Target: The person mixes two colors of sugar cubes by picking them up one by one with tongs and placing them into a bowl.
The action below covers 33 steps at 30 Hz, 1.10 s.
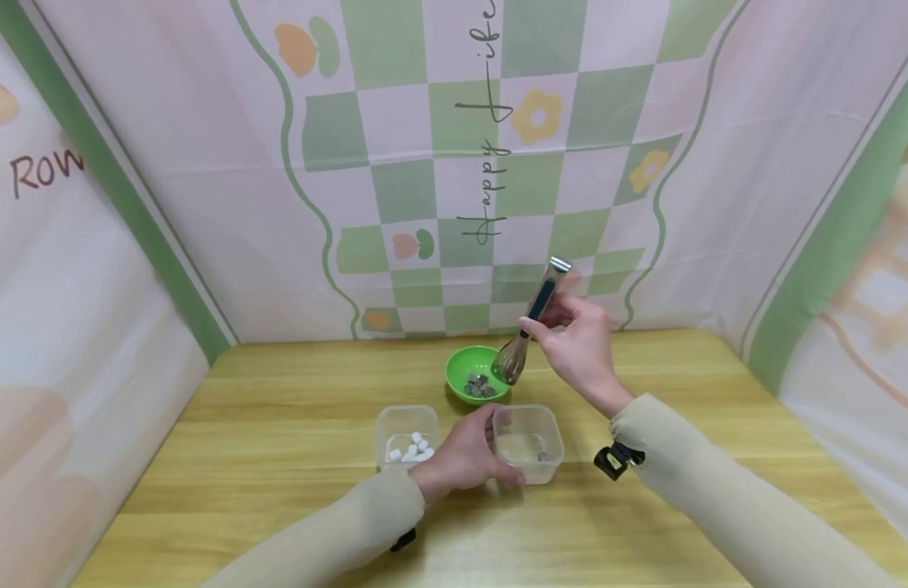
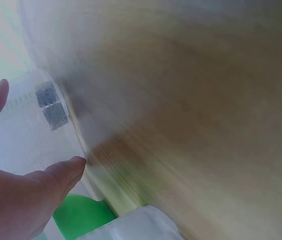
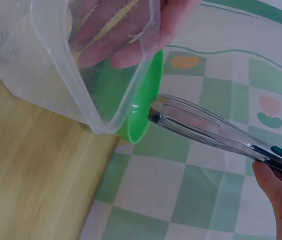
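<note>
My right hand [image 1: 582, 347] holds metal tongs [image 1: 542, 298] with dark grips, their slotted heads pointing down over the right edge of the green bowl [image 1: 460, 361]. In the right wrist view a small dark piece [image 3: 154, 118] shows between the tong tips. Several grey pieces [image 1: 478, 385] lie in the bowl. With thumb in front and fingers behind, my left hand [image 1: 465, 453] grips the clear plastic container [image 1: 553, 433] in front of the bowl. Two speckled grey square pieces [image 2: 51, 106] show at its bottom in the left wrist view.
Left of my left hand stands another clear container [image 1: 386, 418] with several white cubes [image 1: 416, 446]. Everything rests on a wooden table [image 1: 300, 425]. A patterned cloth [image 1: 402, 192] hangs behind the table's back edge, with more cloth at both sides.
</note>
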Available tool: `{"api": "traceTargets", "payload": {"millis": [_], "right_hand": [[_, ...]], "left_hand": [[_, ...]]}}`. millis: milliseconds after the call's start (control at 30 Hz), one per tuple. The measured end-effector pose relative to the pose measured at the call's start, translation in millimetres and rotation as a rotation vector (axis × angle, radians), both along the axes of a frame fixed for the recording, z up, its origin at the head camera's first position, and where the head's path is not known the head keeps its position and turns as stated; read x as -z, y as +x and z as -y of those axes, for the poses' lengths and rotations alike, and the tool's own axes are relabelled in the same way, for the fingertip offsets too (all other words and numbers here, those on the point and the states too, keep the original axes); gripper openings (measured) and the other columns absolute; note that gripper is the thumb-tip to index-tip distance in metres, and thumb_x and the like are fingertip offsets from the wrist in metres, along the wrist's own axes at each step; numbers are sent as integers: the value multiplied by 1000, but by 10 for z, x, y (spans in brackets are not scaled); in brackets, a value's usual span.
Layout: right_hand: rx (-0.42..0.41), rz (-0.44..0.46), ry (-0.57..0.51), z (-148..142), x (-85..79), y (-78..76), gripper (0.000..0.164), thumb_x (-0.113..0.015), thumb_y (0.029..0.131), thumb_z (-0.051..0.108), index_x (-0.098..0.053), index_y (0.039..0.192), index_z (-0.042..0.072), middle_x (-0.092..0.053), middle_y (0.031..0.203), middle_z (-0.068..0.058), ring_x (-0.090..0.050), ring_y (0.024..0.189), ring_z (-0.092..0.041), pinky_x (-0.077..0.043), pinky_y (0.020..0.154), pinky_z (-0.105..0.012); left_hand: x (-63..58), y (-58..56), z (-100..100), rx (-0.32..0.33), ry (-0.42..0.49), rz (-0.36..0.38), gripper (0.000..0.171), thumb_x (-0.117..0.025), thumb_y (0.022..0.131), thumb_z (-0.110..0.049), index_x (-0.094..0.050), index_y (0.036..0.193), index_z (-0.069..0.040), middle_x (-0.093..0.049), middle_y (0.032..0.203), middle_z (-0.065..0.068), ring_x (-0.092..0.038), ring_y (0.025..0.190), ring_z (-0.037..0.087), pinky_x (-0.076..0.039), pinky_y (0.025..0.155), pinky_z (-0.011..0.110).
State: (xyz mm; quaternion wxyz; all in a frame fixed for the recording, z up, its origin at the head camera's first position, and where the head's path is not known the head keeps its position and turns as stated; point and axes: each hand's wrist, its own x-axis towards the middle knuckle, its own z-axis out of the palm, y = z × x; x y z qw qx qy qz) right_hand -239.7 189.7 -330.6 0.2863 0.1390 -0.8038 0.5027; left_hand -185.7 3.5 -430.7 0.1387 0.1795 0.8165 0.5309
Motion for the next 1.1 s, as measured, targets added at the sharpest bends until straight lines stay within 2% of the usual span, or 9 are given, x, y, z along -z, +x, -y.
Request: {"api": "traceTargets", "payload": {"millis": [267,667,833,1100], "right_hand": [[-1,23,12,78,44,-80,15,-85,87,2,-75,98,-2,-76,86,-12,-70,75,-21,-56,66,-17],[6,29,38,113,97,-139,15,-85,87,3,-74,98,0,-76,86,-11,-70,76,-22,-54,67,-18],[-6,3,37,77,74,-80,14,-85,87,2,-74,97,0,-75,85,-10,-69,75,-21,-56,65,-17],[-28,-36,38,3,-20,135,13,-86,87,4,-75,94,1,-74,82,-9,-69,73,-16,-62,72,-19]], "left_hand": [[-6,1,4,-3,4,-5,89,-100,66,-6,-55,143,-5,-64,138,11,-61,128,33,-50,112,43],[28,-13,-15,-10,19,27,90,-99,66,-5,-54,144,-5,-63,139,13,-60,129,33,-49,112,43],[31,-23,-23,-5,2,20,91,-100,66,-6,-53,145,-4,-63,139,11,-60,129,31,-50,111,40],[13,-5,-9,-9,-4,9,92,-100,65,-7,-54,145,-4,-63,139,13,-60,129,34,-50,112,43]]}}
